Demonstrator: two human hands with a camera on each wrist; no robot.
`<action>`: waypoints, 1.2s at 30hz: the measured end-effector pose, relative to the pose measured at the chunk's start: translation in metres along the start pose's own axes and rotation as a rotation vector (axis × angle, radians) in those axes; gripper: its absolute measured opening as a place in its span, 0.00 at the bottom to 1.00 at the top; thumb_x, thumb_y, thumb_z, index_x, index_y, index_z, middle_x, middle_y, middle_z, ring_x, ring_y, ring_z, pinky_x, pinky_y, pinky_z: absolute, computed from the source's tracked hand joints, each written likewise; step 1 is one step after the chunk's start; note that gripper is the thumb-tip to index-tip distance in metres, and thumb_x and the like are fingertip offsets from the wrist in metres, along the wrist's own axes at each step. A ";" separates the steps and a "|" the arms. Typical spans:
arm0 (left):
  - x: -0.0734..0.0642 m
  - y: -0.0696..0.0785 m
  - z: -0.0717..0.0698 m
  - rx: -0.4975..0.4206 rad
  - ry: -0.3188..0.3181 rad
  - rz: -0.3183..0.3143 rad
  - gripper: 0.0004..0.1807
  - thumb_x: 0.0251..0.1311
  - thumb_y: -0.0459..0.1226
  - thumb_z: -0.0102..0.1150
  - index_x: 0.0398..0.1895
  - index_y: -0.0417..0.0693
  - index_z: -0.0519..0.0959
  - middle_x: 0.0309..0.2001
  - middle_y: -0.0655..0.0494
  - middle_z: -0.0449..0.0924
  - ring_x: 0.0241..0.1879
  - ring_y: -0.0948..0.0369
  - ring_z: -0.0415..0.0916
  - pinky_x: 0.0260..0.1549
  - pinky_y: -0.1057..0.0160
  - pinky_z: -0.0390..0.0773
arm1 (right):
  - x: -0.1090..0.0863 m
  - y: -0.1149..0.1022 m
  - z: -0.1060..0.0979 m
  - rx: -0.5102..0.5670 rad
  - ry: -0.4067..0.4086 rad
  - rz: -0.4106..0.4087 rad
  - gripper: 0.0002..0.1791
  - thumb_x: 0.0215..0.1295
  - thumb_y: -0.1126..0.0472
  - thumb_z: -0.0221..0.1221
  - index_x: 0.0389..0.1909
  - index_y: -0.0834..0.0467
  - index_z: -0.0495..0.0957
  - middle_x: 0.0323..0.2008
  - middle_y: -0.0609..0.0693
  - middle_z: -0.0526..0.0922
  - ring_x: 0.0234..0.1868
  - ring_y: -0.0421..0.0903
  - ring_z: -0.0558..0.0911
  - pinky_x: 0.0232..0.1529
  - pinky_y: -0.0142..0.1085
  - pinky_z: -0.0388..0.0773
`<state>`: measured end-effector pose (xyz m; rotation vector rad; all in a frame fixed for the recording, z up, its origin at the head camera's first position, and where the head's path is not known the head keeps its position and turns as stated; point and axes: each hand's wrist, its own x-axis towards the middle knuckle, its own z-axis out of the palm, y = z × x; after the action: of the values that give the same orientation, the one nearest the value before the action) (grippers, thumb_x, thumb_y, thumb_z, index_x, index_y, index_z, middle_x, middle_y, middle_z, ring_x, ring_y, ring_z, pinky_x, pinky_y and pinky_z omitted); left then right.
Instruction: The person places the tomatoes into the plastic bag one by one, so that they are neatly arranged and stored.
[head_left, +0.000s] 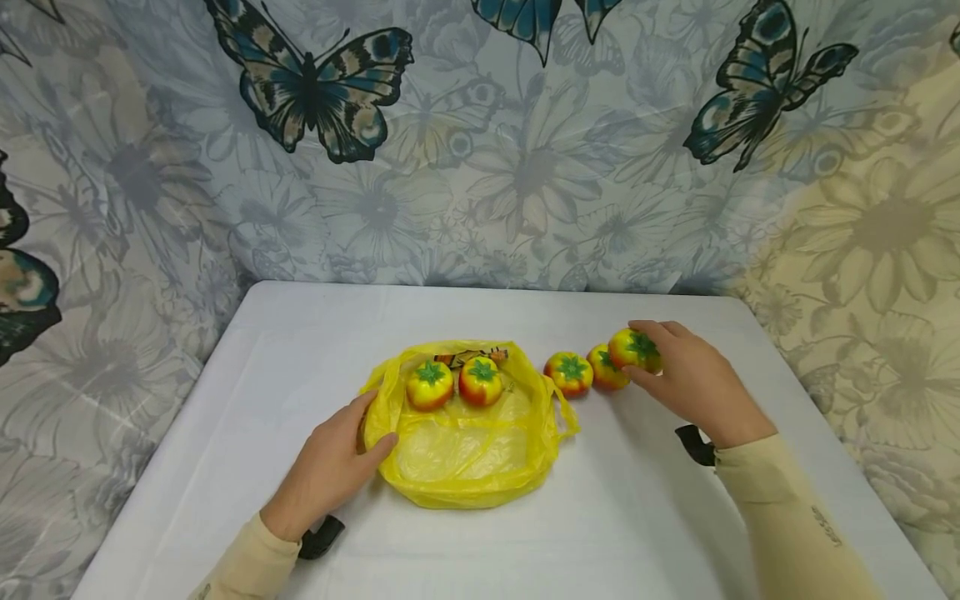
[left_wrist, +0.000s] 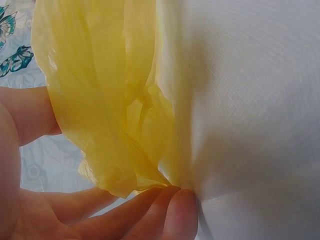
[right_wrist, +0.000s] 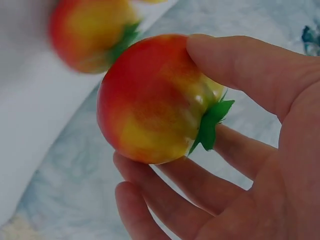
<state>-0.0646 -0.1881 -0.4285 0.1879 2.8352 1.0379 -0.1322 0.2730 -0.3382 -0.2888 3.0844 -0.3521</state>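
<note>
A yellow plastic bag (head_left: 465,492) lies opened out on the table, with two red-and-yellow toy tomatoes (head_left: 430,386) with green leafy tops near its far side. My left hand (head_left: 326,462) grips the bag's left edge; in the left wrist view the thin film (left_wrist: 105,95) runs between thumb and fingers. To the right of the bag my right hand (head_left: 693,379) holds another toy tomato (right_wrist: 155,105) between thumb and fingertips, raised over the table. Two more tomatoes (head_left: 568,374) sit side by side between bag and hand, the farther one (head_left: 606,368) partly hidden by the held one.
The table (head_left: 615,517) has a white cover, and its far edge meets a wall hanging (head_left: 525,183) printed with flowers and butterflies. A looped handle (head_left: 566,417) of the bag spreads out to the right. Black straps (head_left: 321,537) show at both wrists.
</note>
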 end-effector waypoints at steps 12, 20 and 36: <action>0.000 -0.001 0.000 -0.009 -0.007 -0.024 0.44 0.76 0.51 0.64 0.85 0.42 0.60 0.80 0.39 0.68 0.79 0.40 0.68 0.77 0.36 0.70 | 0.019 -0.082 0.002 -0.003 0.000 -0.167 0.37 0.70 0.51 0.73 0.76 0.56 0.73 0.69 0.62 0.79 0.62 0.62 0.84 0.60 0.62 0.85; 0.000 -0.001 0.000 -0.012 0.000 -0.010 0.44 0.76 0.50 0.64 0.85 0.41 0.59 0.80 0.38 0.69 0.79 0.40 0.68 0.76 0.36 0.70 | 0.030 -0.128 0.011 -0.016 0.018 -0.338 0.35 0.68 0.51 0.75 0.72 0.56 0.77 0.64 0.57 0.84 0.56 0.56 0.87 0.58 0.54 0.88; 0.000 -0.003 0.000 -0.006 0.034 0.031 0.43 0.75 0.50 0.65 0.84 0.40 0.62 0.78 0.38 0.72 0.76 0.40 0.72 0.74 0.37 0.73 | 0.025 -0.192 0.033 -0.051 -0.077 -0.521 0.33 0.69 0.50 0.73 0.73 0.51 0.78 0.61 0.52 0.85 0.52 0.53 0.89 0.61 0.51 0.87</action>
<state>-0.0653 -0.1905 -0.4304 0.2166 2.8680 1.0661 -0.1208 0.0771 -0.3266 -1.0831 2.8998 -0.2595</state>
